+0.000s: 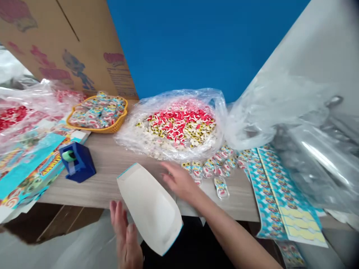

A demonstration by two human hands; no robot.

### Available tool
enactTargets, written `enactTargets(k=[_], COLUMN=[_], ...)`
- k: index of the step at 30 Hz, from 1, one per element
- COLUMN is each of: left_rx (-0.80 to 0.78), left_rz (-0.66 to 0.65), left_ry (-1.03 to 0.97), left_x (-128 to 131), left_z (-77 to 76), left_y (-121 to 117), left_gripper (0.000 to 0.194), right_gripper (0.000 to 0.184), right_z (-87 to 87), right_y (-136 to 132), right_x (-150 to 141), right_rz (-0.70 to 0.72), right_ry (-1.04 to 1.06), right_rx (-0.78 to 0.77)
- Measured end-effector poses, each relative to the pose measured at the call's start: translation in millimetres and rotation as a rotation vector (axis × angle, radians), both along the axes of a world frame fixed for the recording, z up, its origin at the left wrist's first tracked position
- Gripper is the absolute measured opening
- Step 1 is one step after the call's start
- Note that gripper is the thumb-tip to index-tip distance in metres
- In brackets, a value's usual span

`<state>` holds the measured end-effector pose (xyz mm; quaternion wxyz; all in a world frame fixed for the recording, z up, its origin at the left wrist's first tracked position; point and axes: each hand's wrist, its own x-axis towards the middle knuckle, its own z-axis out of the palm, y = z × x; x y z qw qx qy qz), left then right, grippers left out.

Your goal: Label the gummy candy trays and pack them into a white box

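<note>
A white cardboard tray point(153, 209) with blue edges lies tilted over the table's front edge, its near end over my lap. Beside its left edge is my left hand point(126, 235), fingers extended; I cannot tell whether it touches the cardboard. My right hand point(181, 181) is over the table to the right of the tray, with fingers apart and nothing in them. Several small clear packs point(209, 167) of gummy candies lie just beyond it, and a single pack point(221, 187) sits closer to the table edge.
A clear bag of loose red, white and yellow candies point(179, 127) is at the back. To the left are a yellow basket point(119, 124) of packs, a blue tape dispenser point(84, 162) and printed cardboard point(30, 168). Sticker sheets point(276, 194) and plastic bags point(314, 160) lie right.
</note>
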<state>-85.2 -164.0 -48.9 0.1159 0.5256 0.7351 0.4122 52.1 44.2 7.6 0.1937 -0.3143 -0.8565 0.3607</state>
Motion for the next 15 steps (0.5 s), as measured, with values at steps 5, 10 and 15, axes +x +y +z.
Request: enactTargets(k=[5, 10, 15], left_rx=[0.011, -0.122, -0.104], left_rz=[-0.519, -0.680, -0.515], left_ry=[0.413, 0.645, 0.617], left_x=[0.4, 13.9, 18.7], left_z=[43.9, 45.2, 38.5], left_y=[19.1, 37.6, 55.3], left_gripper=[0.083, 0.055, 0.036], right_gripper=[0.064, 0.058, 0.030], right_z=[-4.2, -14.9, -13.0], right_y=[20.0, 36.6, 34.9], right_x=[88.7, 105.4, 98.0], right_rz=[-0.134, -0.055, -0.117], right_ry=[-0.403, -0.480, -0.406], right_rx=[0.303, 0.322, 0.361])
